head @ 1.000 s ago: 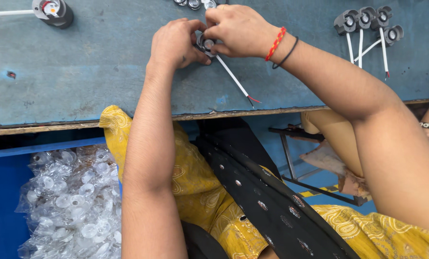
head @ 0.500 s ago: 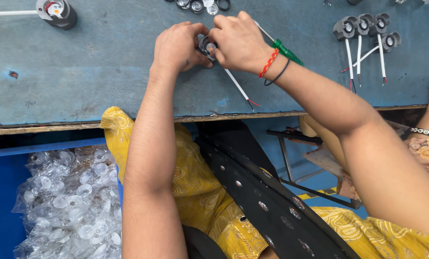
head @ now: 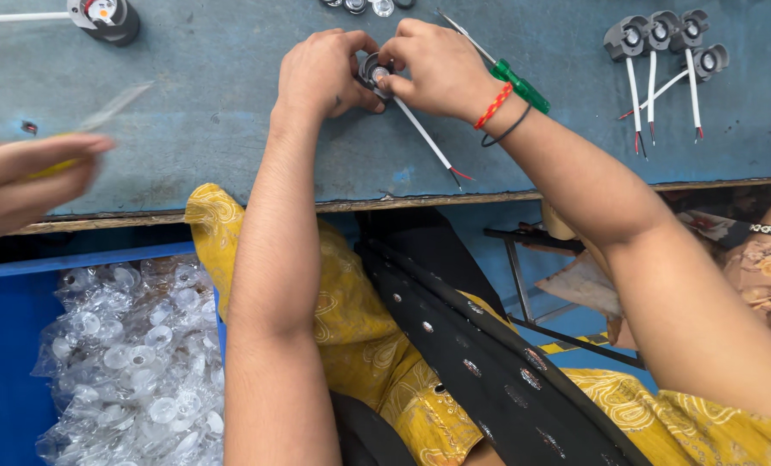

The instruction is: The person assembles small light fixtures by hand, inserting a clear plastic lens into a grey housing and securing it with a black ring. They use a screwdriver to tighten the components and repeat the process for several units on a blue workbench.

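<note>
Two hands: both yours, meeting at the far middle of the blue worktable [head: 230,138].
Left hand [head: 320,73]: your fingers are curled closed around the small round black fitting [head: 371,69], gripping it from the left side.
Right hand [head: 437,69]: your thumb and fingers pinch closed on the same fitting from the right, fingertips touching its face.
Fitting: held just above or on the tabletop, can't tell which; a white lead with red tip [head: 428,142] runs from it toward the near table edge.
Wrist: your right wrist wears a red band [head: 492,105] and a thin black band [head: 508,131].
Screwdriver: green-handled screwdriver [head: 519,84] lies on the table just behind your right wrist, partly hidden by it.
Finished pieces: four grey fittings with white leads [head: 661,39] lie far right, well apart from your hands.
Far left: one black round part [head: 109,17] with a white lead at the table's far edge.
Other person: a blurred hand [head: 27,181] enters from the left, holding something yellow and clear; too smeared to name.
Below table: blue bin [head: 6,345] holding a bag of clear plastic lenses [head: 126,354], beside your left forearm.
Lap: yellow patterned cloth [head: 359,328] with a black sequinned strip [head: 480,354] over it.
</note>
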